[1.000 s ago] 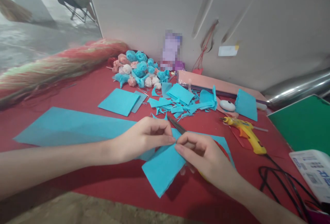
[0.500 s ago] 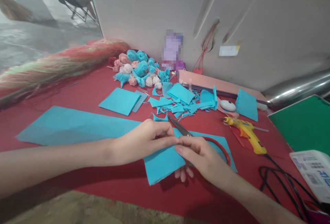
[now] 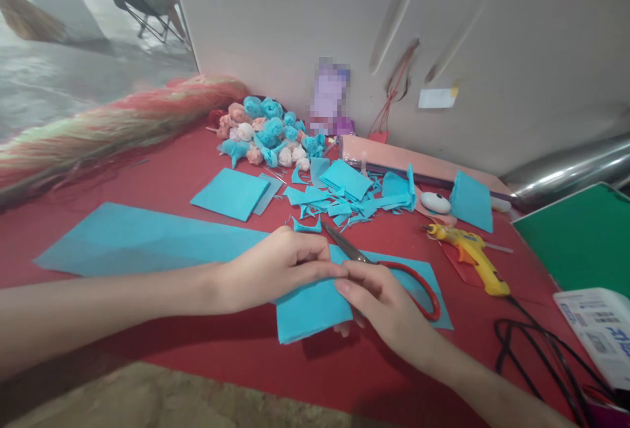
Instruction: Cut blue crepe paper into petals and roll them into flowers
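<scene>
Head view: both hands at work above the near part of the surface. Left grip clasps the upper edge of a folded paper, thumb on top. Right grip pinches its upper right corner, thumb and forefinger nearly meeting the left's fingertips. Paper hangs just below and between the two grips, near side free; lower edge looks layered, count too fine to make out. A few fingertips show under its right side, owner unclear.

Scissors just beyond the right grip, over the long strip, blades pointing away and to the left, one red loop in sight. Cannot tell whether the hand touches them. Strip runs behind both grips. Curved offcut beyond the left knuckles, more scraps farther out. Glue gun to the right of the right grip, well apart.

Step in hand, my reading: holding and lining up the folded layers; no blade on the paper. Next move calls for a firm pinch at that corner, layers kept flush, lower edge steadied so the stack does not slip or fan out.
</scene>
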### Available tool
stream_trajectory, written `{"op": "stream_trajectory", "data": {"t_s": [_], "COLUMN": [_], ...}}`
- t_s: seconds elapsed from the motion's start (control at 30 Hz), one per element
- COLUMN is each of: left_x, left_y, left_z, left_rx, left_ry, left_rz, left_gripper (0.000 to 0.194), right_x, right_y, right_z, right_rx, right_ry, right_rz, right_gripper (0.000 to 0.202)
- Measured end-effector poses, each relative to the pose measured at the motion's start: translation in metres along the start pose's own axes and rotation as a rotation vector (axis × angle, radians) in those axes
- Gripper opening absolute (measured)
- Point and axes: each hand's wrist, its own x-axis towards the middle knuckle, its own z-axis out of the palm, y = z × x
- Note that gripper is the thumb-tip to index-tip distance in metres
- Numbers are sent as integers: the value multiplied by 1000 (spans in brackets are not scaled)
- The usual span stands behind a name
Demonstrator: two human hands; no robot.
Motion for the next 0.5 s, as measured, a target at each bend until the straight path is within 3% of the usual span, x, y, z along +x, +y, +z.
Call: {"op": "stream_trajectory", "data": {"t_s": [0.23,0.5], "left_x": [1,-2], "left_y": [5,8], "left_z": [-4,-2], "left_rx": [-104,-83], "left_ry": [-63,-59], "left_rz": [-122,-96], "left_gripper": [30,31], "right_x": [-3,-3], "right_y": [0,0], "right_z": [-6,-6], "right_rx": [-53,-235], "right_ry": [157,200], "right_rz": [-45,-89], "right_gripper": [30,31]}}
